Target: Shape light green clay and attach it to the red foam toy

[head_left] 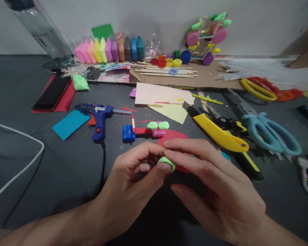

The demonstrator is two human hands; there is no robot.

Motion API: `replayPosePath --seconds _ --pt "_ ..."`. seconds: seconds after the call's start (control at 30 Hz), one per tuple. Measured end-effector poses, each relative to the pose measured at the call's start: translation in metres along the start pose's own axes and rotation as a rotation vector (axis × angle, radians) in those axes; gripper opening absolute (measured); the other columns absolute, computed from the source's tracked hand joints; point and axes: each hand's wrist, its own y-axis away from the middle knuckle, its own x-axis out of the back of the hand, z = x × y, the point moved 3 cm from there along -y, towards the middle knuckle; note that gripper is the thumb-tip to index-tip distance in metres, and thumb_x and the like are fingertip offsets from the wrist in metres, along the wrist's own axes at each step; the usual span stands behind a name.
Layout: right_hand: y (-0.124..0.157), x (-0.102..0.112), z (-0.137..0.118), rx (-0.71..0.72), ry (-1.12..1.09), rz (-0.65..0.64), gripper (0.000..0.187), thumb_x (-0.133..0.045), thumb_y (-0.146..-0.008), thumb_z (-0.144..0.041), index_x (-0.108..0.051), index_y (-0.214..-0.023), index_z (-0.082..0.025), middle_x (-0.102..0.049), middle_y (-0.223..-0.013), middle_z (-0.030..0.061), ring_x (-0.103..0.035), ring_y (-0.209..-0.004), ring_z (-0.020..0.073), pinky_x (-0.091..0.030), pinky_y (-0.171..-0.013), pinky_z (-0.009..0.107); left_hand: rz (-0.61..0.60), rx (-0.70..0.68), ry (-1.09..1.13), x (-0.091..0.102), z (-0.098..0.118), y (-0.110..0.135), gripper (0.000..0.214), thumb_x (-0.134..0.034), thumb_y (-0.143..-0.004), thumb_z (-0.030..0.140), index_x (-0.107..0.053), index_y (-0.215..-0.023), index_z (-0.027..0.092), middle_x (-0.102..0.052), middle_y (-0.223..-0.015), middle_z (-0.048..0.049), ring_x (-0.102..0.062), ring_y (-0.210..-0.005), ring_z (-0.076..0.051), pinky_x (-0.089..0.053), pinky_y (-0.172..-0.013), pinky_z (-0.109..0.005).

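A small lump of light green modelling clay (167,162) is pinched between the thumb and fingers of my left hand (137,171). My right hand (215,184) has its fingers stretched out, their tips touching the clay from above, and its thumb stands apart below. Just beyond my hands lies a small craft piece: a blue bottle cap (128,133), a red strip (143,130) and a pink clay part (158,132) topped with two flattened green pieces. Red paper (173,135) lies partly hidden under my fingers.
To the left lie a blue glue gun (99,123) and blue paper (71,123). On the right are a yellow utility knife (217,131) and blue-handled scissors (265,131). Clay packets (110,50), a water bottle (43,34) and a decorated stick model (206,39) stand at the back.
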Motion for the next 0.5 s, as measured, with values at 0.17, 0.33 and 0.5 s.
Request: replayPosePath --seconds 0.17,0.33,0.5 --pt "-0.0021 -0.0023 -0.0008 -0.011 -0.003 -0.022 0.035 -0.059 -0.096 -0.02 -0.056 -0.131 -0.016 -0.064 -0.13 0.0128 -0.064 -0.12 0.0222 -0.056 -0.102 0.038 0.014 -0.047 -0.12 0.0014 -0.0009 0.0005 0.017 -0.062 -0.099 0.037 -0.072 -0.099 0.024 -0.07 -0.088 0.0015 -0.059 -0.077 -0.012 -0.047 -0.07 -0.021" --pt "-0.0025 -0.0028 -0.0001 0.014 -0.006 -0.026 0.037 -0.061 -0.094 -0.017 -0.057 -0.13 -0.013 -0.064 -0.13 0.0128 -0.064 -0.119 0.0215 -0.056 -0.102 0.035 0.042 -0.053 -0.167 0.0026 -0.002 0.0002 0.018 -0.062 -0.099 0.037 -0.072 -0.096 0.023 -0.064 -0.076 0.0023 -0.057 -0.074 -0.012 -0.045 -0.065 -0.021" --pt "-0.0013 -0.003 -0.0008 -0.001 -0.026 -0.037 0.039 -0.061 -0.094 -0.019 -0.055 -0.132 -0.014 -0.064 -0.131 0.0121 -0.064 -0.119 0.0212 -0.056 -0.102 0.034 0.047 -0.097 -0.165 0.0036 -0.0014 -0.0004 0.015 -0.062 -0.098 0.032 -0.073 -0.095 0.023 -0.068 -0.082 0.0016 -0.058 -0.075 -0.012 -0.047 -0.069 -0.022"
